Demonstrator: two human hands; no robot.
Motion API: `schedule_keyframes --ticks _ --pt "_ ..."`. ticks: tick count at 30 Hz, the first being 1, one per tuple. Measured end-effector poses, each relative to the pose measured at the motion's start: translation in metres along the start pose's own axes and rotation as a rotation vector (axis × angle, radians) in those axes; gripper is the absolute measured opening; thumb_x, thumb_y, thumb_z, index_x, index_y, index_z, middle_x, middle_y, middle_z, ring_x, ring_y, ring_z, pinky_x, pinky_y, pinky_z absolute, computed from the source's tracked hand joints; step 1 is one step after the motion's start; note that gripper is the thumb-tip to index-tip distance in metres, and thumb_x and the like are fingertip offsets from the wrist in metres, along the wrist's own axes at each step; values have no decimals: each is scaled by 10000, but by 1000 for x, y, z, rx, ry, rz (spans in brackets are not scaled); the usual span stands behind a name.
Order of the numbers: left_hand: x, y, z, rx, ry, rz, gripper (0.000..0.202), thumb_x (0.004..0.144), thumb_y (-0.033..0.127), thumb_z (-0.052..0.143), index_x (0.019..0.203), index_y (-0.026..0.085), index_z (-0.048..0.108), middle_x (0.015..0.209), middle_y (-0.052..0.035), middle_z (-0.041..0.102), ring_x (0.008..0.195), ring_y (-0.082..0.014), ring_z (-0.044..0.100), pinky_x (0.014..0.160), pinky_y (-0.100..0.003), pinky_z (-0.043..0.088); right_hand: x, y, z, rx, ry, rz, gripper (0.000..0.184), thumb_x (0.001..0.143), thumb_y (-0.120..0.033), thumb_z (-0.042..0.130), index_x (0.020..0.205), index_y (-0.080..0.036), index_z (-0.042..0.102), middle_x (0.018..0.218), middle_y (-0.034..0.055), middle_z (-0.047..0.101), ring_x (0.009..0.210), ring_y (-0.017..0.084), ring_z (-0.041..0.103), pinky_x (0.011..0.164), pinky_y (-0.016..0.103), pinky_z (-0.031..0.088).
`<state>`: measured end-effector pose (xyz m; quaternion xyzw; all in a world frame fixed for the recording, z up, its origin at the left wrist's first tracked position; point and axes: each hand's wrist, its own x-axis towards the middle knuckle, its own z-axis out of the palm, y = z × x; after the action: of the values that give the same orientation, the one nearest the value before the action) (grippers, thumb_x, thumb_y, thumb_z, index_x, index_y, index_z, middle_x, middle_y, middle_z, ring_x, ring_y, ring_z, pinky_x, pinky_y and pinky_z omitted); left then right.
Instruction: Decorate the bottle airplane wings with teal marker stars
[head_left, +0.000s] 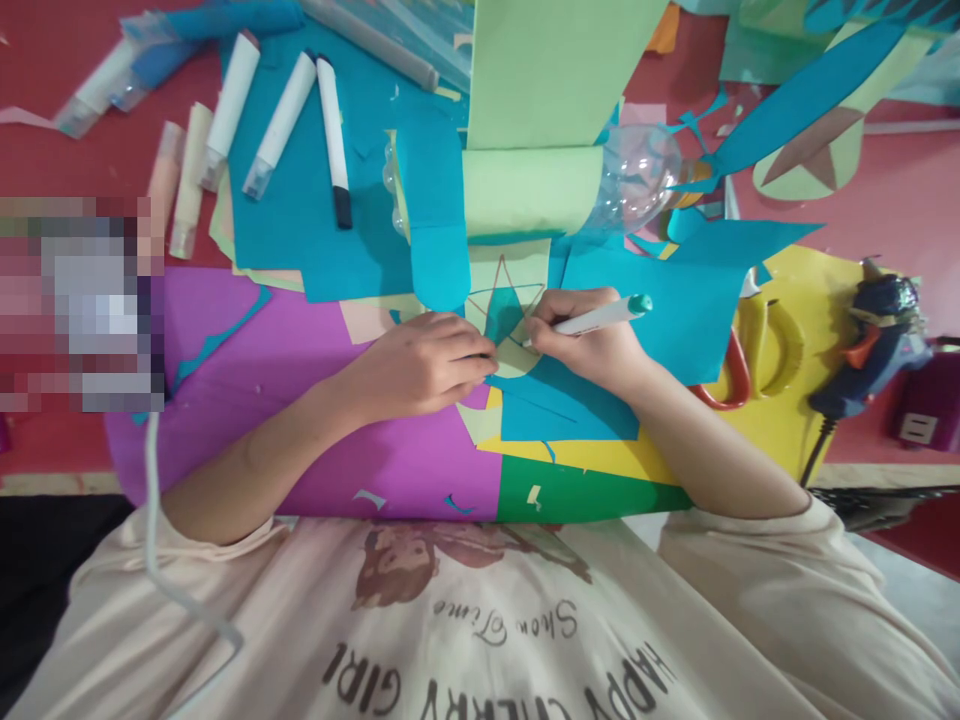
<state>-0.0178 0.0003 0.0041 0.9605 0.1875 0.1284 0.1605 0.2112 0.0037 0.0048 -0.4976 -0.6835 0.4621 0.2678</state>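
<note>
Before you is a pale green paper flap [525, 268], smooth and matte with a rounded lower end, bearing a thinly outlined, pointed star [504, 314] partly filled in teal. The flap lies between your hands, just below a clear, glossy plastic bottle [637, 178] whose middle is wrapped in pale green paper. Your right hand [589, 340] pinches a slim white marker [600, 318], its tip at the star's lower right. Your left hand [431, 365] lies palm down, fingers bent close together at the flap's left edge; whether they grip it, you cannot tell. Flat blue sheets [652, 300] spread around, with smooth, capped markers [279, 128] farther left and a glue gun [874, 350] far right.
</note>
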Motion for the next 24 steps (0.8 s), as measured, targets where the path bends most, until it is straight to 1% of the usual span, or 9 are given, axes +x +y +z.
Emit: schedule_keyframes --ticks 3,8,13,15,17,20,22,24 --pt "0 0 0 -6 18 8 315 1034 193 385 1039 173 699 1041 -86 740 991 -238 669 823 -377 503 -1 -2 -2 13 -11 -14 264 726 -186 541 509 -212 394 498 -42 436 480 71 351 457 234 285" --pt "0 0 0 -17 -8 -8 310 1035 198 388 1054 194 698 1048 -85 740 1016 -231 664 832 -373 498 -1 -3 -6 21 -42 -30 239 717 -161 532 506 -204 428 486 -48 439 451 60 332 426 231 242" --pt "0 -1 0 5 23 8 299 1037 197 394 1044 179 692 1046 -80 742 1007 -227 672 819 -360 499 -3 -2 -9 6 -54 -41 274 709 -134 543 492 -203 392 461 -66 367 447 50 279 420 229 225" --pt "0 -1 0 9 39 17 300 1038 197 393 1037 173 691 1040 -79 743 997 -227 675 813 -358 500 -4 -1 -10 12 -54 -22 283 705 -128 553 490 -204 385 463 -65 374 448 50 293 418 225 231" --pt "0 -1 0 4 45 20 295 1035 195 397 1032 168 691 1041 -79 743 994 -229 674 817 -362 502 -4 1 -10 34 -8 18 290 721 -142 567 493 -206 399 460 -58 412 447 59 351 423 221 264" --pt "1 0 -1 -12 42 20 281 1028 187 413 1028 161 692 1042 -82 741 997 -230 669 834 -367 504 -4 4 -8 92 148 76 281 795 -232 586 540 -209 470 461 -45 495 441 79 434 450 233 337" --pt "1 0 -1 -18 38 14 276 1027 185 417 1032 163 692 1042 -80 741 1001 -228 666 838 -365 502 -4 6 -6 124 217 77 280 824 -313 608 583 -209 510 475 -41 531 433 80 442 462 243 357" --pt "0 0 -1 -18 46 13 272 1026 182 419 1030 160 691 1038 -79 740 997 -228 666 826 -363 500 -3 6 -4 121 236 64 293 815 -370 643 600 -206 530 498 -39 551 438 74 436 471 246 359"
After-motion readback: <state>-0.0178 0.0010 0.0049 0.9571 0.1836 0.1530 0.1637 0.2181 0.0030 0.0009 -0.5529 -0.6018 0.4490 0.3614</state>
